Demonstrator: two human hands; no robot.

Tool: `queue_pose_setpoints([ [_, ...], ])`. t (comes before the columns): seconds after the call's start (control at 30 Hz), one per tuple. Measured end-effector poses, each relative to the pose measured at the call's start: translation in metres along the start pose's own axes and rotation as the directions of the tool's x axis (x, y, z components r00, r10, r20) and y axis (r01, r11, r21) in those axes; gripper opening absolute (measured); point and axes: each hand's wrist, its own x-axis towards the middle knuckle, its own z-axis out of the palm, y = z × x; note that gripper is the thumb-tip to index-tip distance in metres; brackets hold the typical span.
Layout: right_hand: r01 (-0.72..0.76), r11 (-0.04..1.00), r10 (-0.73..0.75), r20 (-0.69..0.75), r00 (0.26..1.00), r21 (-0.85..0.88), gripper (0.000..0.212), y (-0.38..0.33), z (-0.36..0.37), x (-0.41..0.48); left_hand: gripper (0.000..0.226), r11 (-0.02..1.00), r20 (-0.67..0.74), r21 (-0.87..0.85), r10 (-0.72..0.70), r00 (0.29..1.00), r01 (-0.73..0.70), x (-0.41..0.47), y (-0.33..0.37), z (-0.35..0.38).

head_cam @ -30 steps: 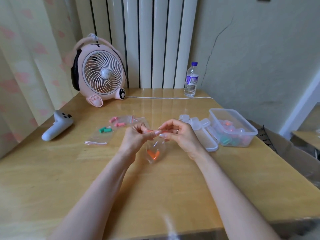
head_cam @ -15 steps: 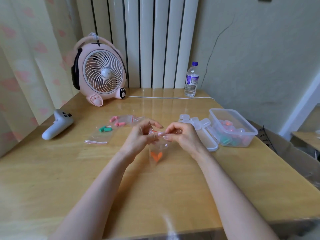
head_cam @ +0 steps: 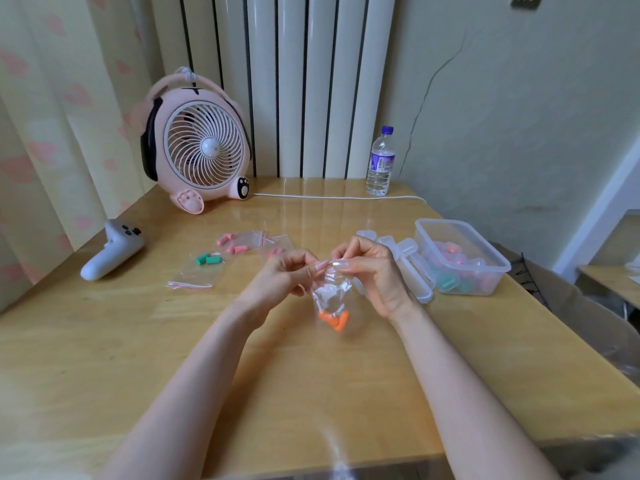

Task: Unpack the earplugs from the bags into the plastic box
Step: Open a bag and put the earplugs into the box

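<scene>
Over the middle of the table, my left hand (head_cam: 282, 277) and my right hand (head_cam: 372, 271) both pinch the top edge of a small clear zip bag (head_cam: 330, 296). Orange earplugs (head_cam: 333, 318) lie at the bottom of that hanging bag. A clear plastic box (head_cam: 485, 261) stands to the right with orange, pink and green earplugs inside. Further left on the table lie a bag with green earplugs (head_cam: 204, 266) and bags with pink earplugs (head_cam: 242, 245).
The box's lid (head_cam: 412, 268) lies between my right hand and the box. A pink desk fan (head_cam: 197, 147) stands at the back left with its white cord along the back edge. A water bottle (head_cam: 380, 162) stands at the back. A white controller (head_cam: 110, 249) lies at the left.
The bag with the orange earplugs has shifted slightly to the right together with both hands. My fingertips have regrouped at the bag's top edge.
</scene>
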Motion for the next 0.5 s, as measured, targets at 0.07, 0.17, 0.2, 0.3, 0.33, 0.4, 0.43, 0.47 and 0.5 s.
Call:
queue_pose_setpoints([
  [0.07,-0.003,1.000,0.003,-0.028,1.000,-0.012,0.017,-0.0002,-0.0018,-0.0002,0.011,0.999,-0.026,-0.035,0.002,1.000,-0.003,-0.0007,0.0008,-0.0019],
  [0.17,-0.038,0.992,0.035,-0.027,0.999,-0.124,0.013,0.0017,-0.0010,-0.0008,0.006,0.997,-0.103,-0.069,0.016,0.995,-0.023,-0.0009,0.0003,-0.0042],
  [0.2,-0.050,0.986,0.049,-0.008,0.999,-0.157,0.014,0.0029,-0.0004,-0.0009,0.005,0.996,-0.115,-0.086,0.020,0.993,-0.030,-0.0008,0.0002,-0.0043],
  [0.3,-0.067,0.980,0.076,0.039,0.996,-0.190,0.020,0.0051,0.0019,-0.0009,0.015,0.991,-0.120,-0.130,0.016,0.993,-0.032,-0.0014,0.0000,-0.0040],
  [0.33,-0.069,0.983,0.078,0.044,0.996,-0.168,0.021,0.0047,0.0024,-0.0010,0.020,0.990,-0.122,-0.135,0.011,0.992,-0.028,-0.0015,0.0002,-0.0039],
  [0.4,-0.070,0.994,0.074,0.057,0.996,-0.081,0.019,0.0031,0.0025,-0.0017,0.024,0.991,-0.124,-0.130,0.005,0.992,-0.022,-0.0009,-0.0002,-0.0040],
  [0.43,-0.069,0.997,0.072,0.070,0.995,-0.038,0.018,0.0021,0.0023,-0.0017,0.024,0.991,-0.121,-0.132,0.002,0.993,-0.018,-0.0003,-0.0010,-0.0040],
  [0.47,-0.068,0.998,0.069,0.085,0.994,-0.006,0.017,0.0011,0.0022,-0.0020,0.023,0.991,-0.113,-0.135,-0.002,0.994,-0.013,-0.0001,-0.0014,-0.0038],
  [0.5,-0.070,0.997,0.068,0.095,0.993,0.015,0.017,0.0008,0.0019,-0.0019,0.022,0.991,-0.096,-0.134,-0.002,0.995,-0.011,0.0000,-0.0019,-0.0036],
])
